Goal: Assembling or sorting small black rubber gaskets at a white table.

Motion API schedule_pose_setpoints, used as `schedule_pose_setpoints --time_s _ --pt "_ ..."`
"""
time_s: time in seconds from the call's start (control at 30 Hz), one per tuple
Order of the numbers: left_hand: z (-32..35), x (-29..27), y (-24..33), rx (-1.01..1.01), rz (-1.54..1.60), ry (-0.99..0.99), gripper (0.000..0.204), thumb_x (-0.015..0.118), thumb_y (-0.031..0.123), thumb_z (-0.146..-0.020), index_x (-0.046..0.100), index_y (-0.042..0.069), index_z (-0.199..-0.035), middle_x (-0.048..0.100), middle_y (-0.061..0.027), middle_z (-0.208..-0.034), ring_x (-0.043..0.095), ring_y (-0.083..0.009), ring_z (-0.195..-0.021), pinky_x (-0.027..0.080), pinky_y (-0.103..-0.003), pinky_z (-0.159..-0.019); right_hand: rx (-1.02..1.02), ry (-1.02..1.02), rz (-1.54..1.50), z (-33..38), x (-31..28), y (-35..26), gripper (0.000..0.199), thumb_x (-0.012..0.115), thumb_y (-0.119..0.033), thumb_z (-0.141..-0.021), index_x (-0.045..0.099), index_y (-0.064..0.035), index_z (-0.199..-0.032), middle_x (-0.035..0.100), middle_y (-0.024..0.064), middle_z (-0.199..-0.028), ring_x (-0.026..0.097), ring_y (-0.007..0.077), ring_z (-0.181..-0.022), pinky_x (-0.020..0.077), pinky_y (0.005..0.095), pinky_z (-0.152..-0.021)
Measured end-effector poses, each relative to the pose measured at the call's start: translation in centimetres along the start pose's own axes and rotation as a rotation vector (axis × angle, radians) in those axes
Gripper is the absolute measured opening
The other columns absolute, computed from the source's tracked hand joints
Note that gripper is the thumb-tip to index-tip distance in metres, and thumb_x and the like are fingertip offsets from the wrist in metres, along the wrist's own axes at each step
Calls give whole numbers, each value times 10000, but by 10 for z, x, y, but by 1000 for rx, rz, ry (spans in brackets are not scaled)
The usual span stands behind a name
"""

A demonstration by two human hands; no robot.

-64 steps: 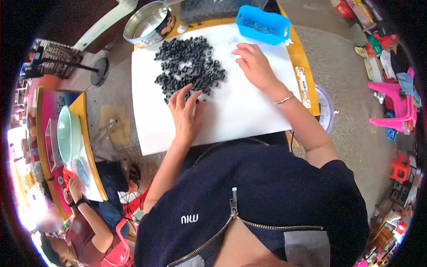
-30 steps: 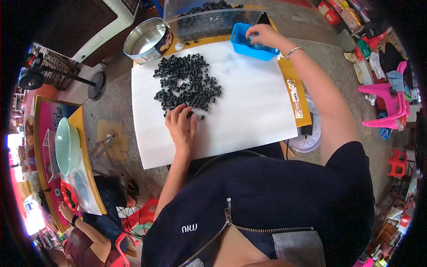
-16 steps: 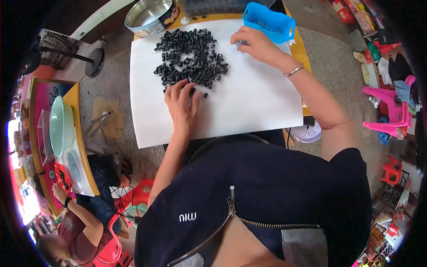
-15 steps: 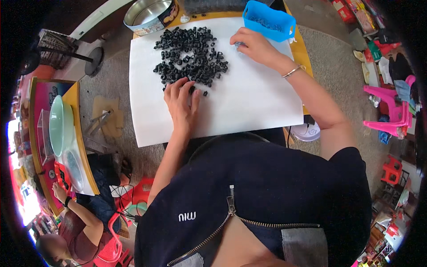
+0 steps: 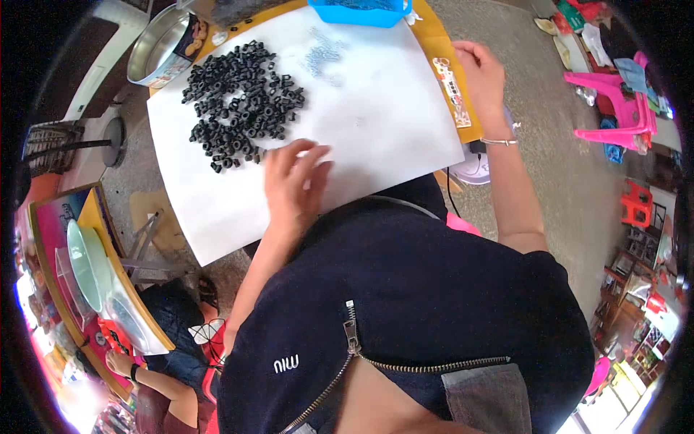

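Many small black ring-like parts (image 5: 242,101) lie heaped on a white sheet (image 5: 390,87) over a yellow table (image 5: 426,22). My left hand (image 5: 293,188) hovers at the near right side of that heap, fingers bent and apart, holding nothing I can see. Tiny silvery pieces (image 5: 324,54) are scattered on the sheet, to the right of the black parts. At the table's right edge is my right hand (image 5: 484,83), its fingers loosely curled and apart beside the yellow border. Nothing shows in it. A blue plastic basket (image 5: 361,14) with more silvery pieces stands at the far edge.
A round metal tin (image 5: 155,54) sits at the far left corner. A patterned strip (image 5: 452,92) lies along the yellow right border. Off to the left, another person's arm (image 5: 159,383) is near a side table with a pale green basin (image 5: 88,264). A pink stool (image 5: 614,108) stands at right.
My right hand has moved from above the sheet to the table's right edge, and silvery pieces now lie scattered on the sheet. My left hand has drawn away from the black parts.
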State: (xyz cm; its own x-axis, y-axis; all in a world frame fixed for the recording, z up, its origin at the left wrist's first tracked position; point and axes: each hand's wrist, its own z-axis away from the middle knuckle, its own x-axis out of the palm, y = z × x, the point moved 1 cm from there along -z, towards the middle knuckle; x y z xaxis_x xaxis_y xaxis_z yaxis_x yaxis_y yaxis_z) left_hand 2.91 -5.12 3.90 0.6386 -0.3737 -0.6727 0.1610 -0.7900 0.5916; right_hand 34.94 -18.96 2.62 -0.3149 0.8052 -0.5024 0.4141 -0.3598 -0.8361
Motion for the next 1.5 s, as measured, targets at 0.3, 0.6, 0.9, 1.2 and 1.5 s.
schedule_pose_setpoints --time_s 0.3,0.6,0.9,1.2,1.5 --pt "-51 59 2 49 -81 -323 236 653 74 -768 614 67 -1000 580 -129 -1001 562 -321 -927 480 -395 -761 -582 -247 664 26 -4 -5 159 595 -128 -781 694 -97 -902 570 40 -967 496 237 -974 380 381 -857" --pt "-46 62 -6 -11 -29 -246 181 615 52 -789 605 73 -969 603 -124 -913 593 -325 -840 493 -396 -706 -587 -223 576 25 -8 1 132 585 -136 -790 681 -88 -866 601 46 -955 509 250 -948 387 385 -841" --pt "-56 59 -13 8 -112 -86 193 600 49 -804 602 75 -996 602 -125 -963 593 -321 -855 489 -397 -712 -469 -323 145 34 53 -29 152 613 -114 -824 658 -52 -955 634 67 -877 564 225 -855 439 313 -779" --pt "-21 11 -18 -221 31 18 215 648 83 -800 619 81 -1013 604 -136 -1019 610 -321 -830 507 -377 -690 -284 -322 27 32 68 -22 194 602 -73 -839 663 -56 -1023 634 42 -902 580 137 -824 453 247 -745" --pt "15 -37 -24 -353 33 216 160 642 27 -826 643 39 -986 626 -77 -959 580 -126 -699 483 -253 -632 -437 -256 139 55 68 -62 136 598 -56 -836 662 -35 -954 625 65 -873 578 166 -820 455 262 -734"
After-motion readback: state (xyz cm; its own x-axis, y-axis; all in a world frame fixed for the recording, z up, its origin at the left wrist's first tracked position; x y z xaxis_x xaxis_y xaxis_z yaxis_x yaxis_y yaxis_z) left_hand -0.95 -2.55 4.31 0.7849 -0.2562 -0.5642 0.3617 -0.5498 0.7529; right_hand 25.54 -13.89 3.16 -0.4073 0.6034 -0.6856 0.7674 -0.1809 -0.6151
